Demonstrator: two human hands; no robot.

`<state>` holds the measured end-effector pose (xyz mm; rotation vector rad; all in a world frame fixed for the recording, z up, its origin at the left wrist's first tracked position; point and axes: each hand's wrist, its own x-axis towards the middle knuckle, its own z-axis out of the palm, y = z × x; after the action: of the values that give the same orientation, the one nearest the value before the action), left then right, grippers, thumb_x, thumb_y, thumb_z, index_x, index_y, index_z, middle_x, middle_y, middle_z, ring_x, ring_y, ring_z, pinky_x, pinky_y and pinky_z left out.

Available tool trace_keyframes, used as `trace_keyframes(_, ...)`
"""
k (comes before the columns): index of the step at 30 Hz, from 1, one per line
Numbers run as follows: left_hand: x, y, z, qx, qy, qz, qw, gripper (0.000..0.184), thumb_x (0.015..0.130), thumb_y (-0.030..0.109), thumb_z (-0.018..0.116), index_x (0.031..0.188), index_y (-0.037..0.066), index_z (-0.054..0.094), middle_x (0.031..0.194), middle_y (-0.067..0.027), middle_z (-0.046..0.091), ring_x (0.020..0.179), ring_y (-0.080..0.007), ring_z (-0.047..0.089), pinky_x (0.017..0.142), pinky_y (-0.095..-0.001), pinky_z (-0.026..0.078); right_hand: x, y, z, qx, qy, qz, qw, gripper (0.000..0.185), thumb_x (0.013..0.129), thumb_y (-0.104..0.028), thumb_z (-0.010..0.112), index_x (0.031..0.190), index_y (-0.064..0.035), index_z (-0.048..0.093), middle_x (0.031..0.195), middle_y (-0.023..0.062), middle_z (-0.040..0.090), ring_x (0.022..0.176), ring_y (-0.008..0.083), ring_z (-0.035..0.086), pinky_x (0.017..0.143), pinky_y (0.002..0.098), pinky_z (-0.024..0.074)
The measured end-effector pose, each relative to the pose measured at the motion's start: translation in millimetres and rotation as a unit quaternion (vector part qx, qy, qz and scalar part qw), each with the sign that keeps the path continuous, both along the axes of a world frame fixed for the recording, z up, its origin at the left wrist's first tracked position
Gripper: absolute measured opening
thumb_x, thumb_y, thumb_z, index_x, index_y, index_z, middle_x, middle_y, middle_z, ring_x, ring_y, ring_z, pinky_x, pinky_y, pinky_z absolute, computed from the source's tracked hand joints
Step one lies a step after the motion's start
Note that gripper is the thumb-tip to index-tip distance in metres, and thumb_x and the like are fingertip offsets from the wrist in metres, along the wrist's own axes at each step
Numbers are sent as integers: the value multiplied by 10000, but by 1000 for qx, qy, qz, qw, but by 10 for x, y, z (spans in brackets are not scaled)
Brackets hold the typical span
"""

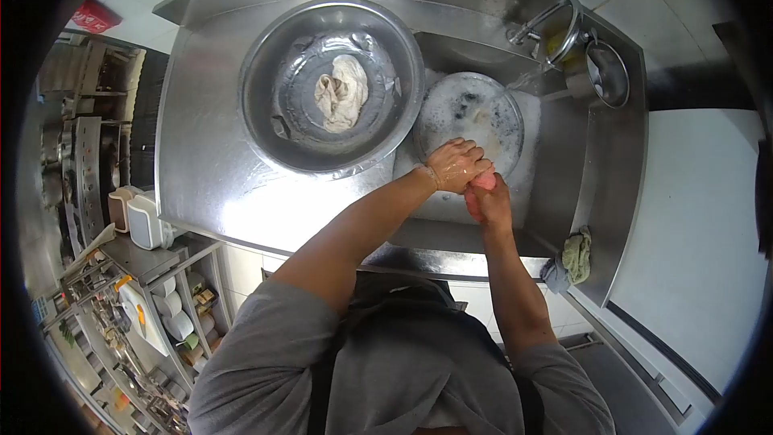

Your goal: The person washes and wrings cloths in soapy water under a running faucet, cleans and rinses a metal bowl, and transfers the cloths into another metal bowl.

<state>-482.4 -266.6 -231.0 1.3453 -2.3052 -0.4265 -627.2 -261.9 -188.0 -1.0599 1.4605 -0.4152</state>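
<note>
Both my hands grip a wet pink cloth above the sink's near side. My left hand is closed over its upper end, with suds on the skin. Lower and to the right, my right hand wraps round the other part, thumb against it. Just beyond them a round basin of foamy water stands in the sink, with dark patches in its suds. Water runs into it from the curved faucet. Most of the cloth is hidden by my fingers.
A large metal bowl holding a crumpled whitish cloth rests on the steel counter at left. A small metal bowl leans near the faucet. Greenish rags hang on the sink's front-right edge. Shelves with dishes stand lower left.
</note>
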Motion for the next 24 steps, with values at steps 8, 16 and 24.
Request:
trace_keyframes(8,640,-31,1129,-116,46,181,976,361,547,102,674,902,70,614,863,-106,597,845,-288,571,761,-376,445,248,-258,870,-405,-91,82,906,416,693,-46,651,1093,13,551,1028,148,578,901,214,583,755,312,484)
trace_keyframes(16,2099,195,1311,-57,-191,408,891,567,690,196,657,1207,33,489,1086,-198,583,1032,-342,553,871,-404,442,-1056,-75,147,-321,31,91,942,352,749,19,606,1098,-9,572,1134,138,563,889,196,616,731,298,514)
trace_keyframes(24,18,-1020,219,243,122,75,959,364,766,136,627,1118,56,585,1175,-103,583,1061,-274,562,928,-327,433,-1506,311,-254,-215,55,15,975,346,768,-1,610,1109,-48,580,1089,129,576,773,202,633,613,289,515)
